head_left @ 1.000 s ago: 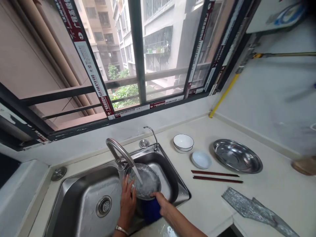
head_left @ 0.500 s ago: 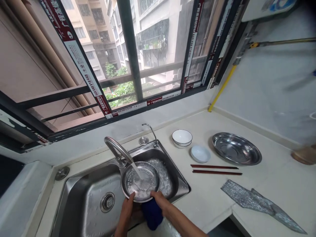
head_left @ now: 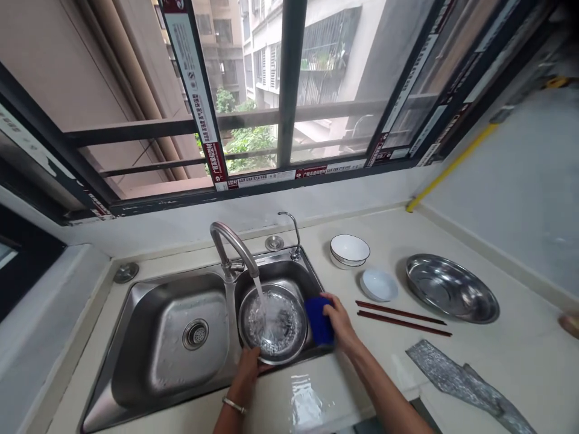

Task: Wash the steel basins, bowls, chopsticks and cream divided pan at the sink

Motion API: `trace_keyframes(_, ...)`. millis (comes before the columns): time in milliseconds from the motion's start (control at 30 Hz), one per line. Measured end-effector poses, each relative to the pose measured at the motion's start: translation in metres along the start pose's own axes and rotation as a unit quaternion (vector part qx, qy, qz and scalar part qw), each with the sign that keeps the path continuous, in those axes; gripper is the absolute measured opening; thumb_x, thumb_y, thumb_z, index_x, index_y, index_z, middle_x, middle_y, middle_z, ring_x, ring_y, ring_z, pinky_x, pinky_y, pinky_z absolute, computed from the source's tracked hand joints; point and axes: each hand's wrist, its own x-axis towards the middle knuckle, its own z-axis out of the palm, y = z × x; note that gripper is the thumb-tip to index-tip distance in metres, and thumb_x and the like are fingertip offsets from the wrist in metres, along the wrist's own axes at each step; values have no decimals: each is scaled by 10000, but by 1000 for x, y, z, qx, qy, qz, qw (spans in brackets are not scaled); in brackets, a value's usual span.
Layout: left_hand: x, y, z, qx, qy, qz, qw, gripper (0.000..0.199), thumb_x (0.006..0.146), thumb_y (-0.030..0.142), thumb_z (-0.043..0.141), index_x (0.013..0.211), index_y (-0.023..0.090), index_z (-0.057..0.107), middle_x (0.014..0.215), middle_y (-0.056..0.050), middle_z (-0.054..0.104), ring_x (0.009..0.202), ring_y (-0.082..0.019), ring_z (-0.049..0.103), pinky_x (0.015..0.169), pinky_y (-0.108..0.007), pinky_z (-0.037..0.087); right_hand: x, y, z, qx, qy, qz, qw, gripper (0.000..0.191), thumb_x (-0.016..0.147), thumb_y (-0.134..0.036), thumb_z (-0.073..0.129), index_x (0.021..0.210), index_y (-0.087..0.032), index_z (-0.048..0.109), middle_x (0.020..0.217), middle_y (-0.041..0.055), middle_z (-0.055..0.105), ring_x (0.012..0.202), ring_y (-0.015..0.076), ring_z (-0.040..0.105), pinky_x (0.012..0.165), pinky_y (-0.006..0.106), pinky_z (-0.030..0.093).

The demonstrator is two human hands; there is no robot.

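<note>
I've made the metal pan the middle of my clock. It's at the right-hand basin of the sink; I can't tell if it rests on the bottom. The left hand, at seven o'clock, is gripping the rim. The right hand, at three, is closed on a blue cloth, just beside the pan. Water falls into the pan from the tap at eleven.

I'd guess the work is partway done. The pan is wet, with water in it not poured out yet. The bowls at two, and the chopsticks and big metal dish near three, sit on the counter, touched by neither hand. I can't tell if they're clean.

Stickers with Chinese writing line the window frame, from eleven to one. I think a red bit ends in 型材; most is too tiny. I can't read any brand on the dishes.
</note>
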Motion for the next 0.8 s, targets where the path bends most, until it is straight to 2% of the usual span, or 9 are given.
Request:
trace_keyframes(100,-1,0,-1,9,-19,-2,1000,364,857,74,548,1209,162,570,1013,-93,757,927,-231,744,773,-369,635,4,17,53,-61,9,-115,992,580,745,-333,519,1301,-175,563,1220,110,663,1070,261,617,934,395,508)
trace_keyframes(167,-3,3,1,13,-13,0,1000,490,832,66,568,1304,192,533,1056,-76,754,915,-224,744,755,-365,638,0,34,82,-139,-13,-195,971,572,810,-327,518,1351,-143,538,1309,154,627,1188,288,576,1021,448,468)
trace_keyframes(267,-8,8,4,27,-3,8,1000,604,790,97,629,1369,218,507,1117,-76,740,873,-225,743,703,-351,640,-14,57,104,-287,-39,-229,929,500,914,-303,473,1379,-134,547,1376,180,595,1264,316,526,1072,492,413)
trace_keyframes(367,-11,10,7,36,-9,1,999,639,754,122,660,1369,218,515,1110,-81,738,844,-229,741,650,-322,630,-36,69,112,-376,-88,-219,896,473,937,-257,466,1392,-171,559,1391,152,598,1225,317,539,1044,488,408)
trace_keyframes(467,-11,9,9,35,-5,0,999,650,729,110,655,1357,208,519,1055,-74,744,820,-225,737,617,-300,619,-55,66,119,-364,-187,-281,868,513,883,-209,538,1395,-197,560,1424,123,577,1217,298,523,1022,445,401)
trace_keyframes(533,-10,8,8,38,0,2,999,653,713,99,663,1344,194,528,1013,-70,745,800,-225,734,606,-302,617,-56,57,122,-351,-241,-318,847,557,837,-187,587,1393,-216,560,1440,109,562,1204,285,514,1008,422,392)
trace_keyframes(600,-11,8,7,43,4,-2,999,638,711,89,663,1330,181,538,991,-68,744,786,-225,732,607,-310,618,-42,45,119,-368,-253,-314,838,571,825,-171,594,1392,-224,560,1442,103,560,1199,285,503,995,417,382)
trace_keyframes(700,-13,10,6,48,4,-17,999,591,744,84,620,1321,173,535,983,-67,743,777,-220,735,615,-314,619,-4,27,106,-442,-223,-263,828,538,845,-137,549,1376,-217,581,1436,110,571,1186,301,496,973,428,369)
trace_keyframes(800,-13,11,6,56,1,-24,998,566,763,96,613,1317,166,524,977,-70,743,781,-224,741,627,-319,621,27,16,87,-493,-239,-278,789,518,869,-105,503,1360,-239,599,1427,102,584,1169,301,499,962,430,361)
